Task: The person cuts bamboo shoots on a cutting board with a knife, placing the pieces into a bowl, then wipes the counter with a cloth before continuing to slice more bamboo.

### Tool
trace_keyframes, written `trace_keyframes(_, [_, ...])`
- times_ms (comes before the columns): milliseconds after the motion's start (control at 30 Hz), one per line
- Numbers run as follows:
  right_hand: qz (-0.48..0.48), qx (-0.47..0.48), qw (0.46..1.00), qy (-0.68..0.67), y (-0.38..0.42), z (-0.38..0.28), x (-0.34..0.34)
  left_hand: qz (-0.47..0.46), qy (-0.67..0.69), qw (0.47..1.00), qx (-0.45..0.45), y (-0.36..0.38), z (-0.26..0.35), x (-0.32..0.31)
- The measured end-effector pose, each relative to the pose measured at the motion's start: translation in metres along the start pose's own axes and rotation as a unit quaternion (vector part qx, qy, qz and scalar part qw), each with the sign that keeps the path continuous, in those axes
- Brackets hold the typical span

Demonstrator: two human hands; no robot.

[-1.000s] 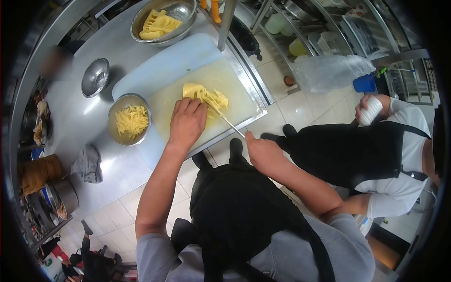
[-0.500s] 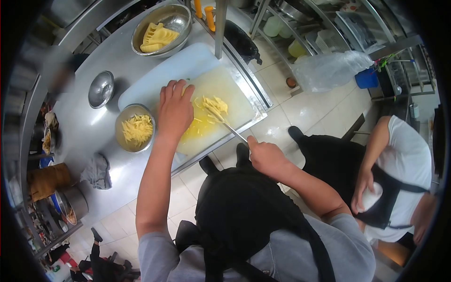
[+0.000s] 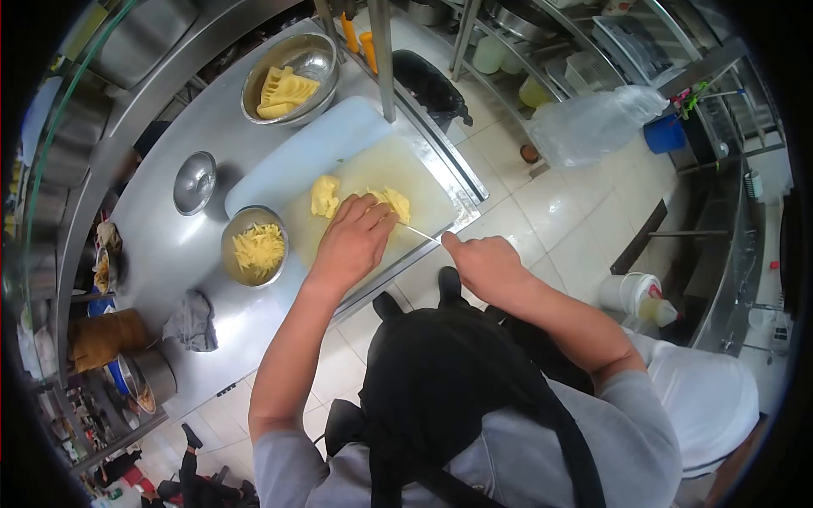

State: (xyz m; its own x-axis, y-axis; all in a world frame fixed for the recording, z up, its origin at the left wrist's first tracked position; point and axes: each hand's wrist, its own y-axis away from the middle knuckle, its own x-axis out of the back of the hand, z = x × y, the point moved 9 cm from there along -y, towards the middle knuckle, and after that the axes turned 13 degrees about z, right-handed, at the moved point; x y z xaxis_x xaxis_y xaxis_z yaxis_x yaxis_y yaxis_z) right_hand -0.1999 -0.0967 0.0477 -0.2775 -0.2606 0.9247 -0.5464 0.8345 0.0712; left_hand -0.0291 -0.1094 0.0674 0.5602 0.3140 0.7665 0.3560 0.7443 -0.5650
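My right hand (image 3: pixel 484 269) is closed around the handle of a knife (image 3: pixel 421 233), whose blade reaches left over the cutting board. Curled over the yellow pieces beside the blade, my left hand (image 3: pixel 360 239) presses them down with its fingers together; its fingertips are partly hidden. Some cut yellow pieces (image 3: pixel 395 203), pineapple by their look, show past its fingers. A separate yellow chunk (image 3: pixel 324 196) lies just beyond. Under all this is a pale, wet cutting board (image 3: pixel 423 182). Left of my hand stands a metal bowl (image 3: pixel 231 267) of yellow strips (image 3: pixel 259 247).
A large metal bowl (image 3: pixel 318 55) with scalloped yellow slices (image 3: pixel 285 91) stands at the far end. A small metal bowl (image 3: pixel 196 182) and a grey cloth (image 3: pixel 191 322) are on the steel table (image 3: pixel 152 229). A person in white (image 3: pixel 703 389) is close on my right.
My left hand has moved right and nearer, onto the pieces by the knife. A yellow chunk now shows where that hand was. The person on the right has moved nearer behind me.
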Motion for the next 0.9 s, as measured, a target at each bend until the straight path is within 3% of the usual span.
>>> trace_keyframes(167, [0.055,0.047,0.995,0.064,0.000,-0.001,0.002,-0.024,0.009,0.999,0.030,0.008,-0.014,-0.014])
trace_keyframes(233, [0.045,0.060,0.994,0.083,-0.001,-0.002,-0.001,0.028,-0.030,0.998,0.047,0.001,-0.003,0.004])
trace_keyframes(333, [0.061,0.080,0.991,0.092,0.001,-0.006,-0.001,-0.029,-0.005,0.999,-0.013,0.009,0.014,-0.005])
trace_keyframes(667, [0.089,0.088,0.986,0.111,0.022,-0.003,0.009,-0.025,-0.018,0.999,-0.019,0.023,-0.009,-0.027])
trace_keyframes(767, [0.020,0.050,0.992,0.111,0.036,0.011,0.011,-0.038,-0.064,0.997,0.020,0.030,-0.021,-0.027])
trace_keyframes(833, [-0.053,-0.022,0.998,0.024,0.049,0.031,0.017,0.031,-0.074,0.983,0.166,0.034,-0.038,-0.002])
trace_keyframes(867, [-0.054,-0.017,0.998,0.024,0.050,0.039,0.017,0.033,-0.077,0.982,0.169,0.034,-0.032,0.005])
trace_keyframes(900, [-0.064,-0.082,0.992,-0.066,0.051,0.058,0.012,0.009,-0.035,0.947,0.319,0.047,-0.046,0.005])
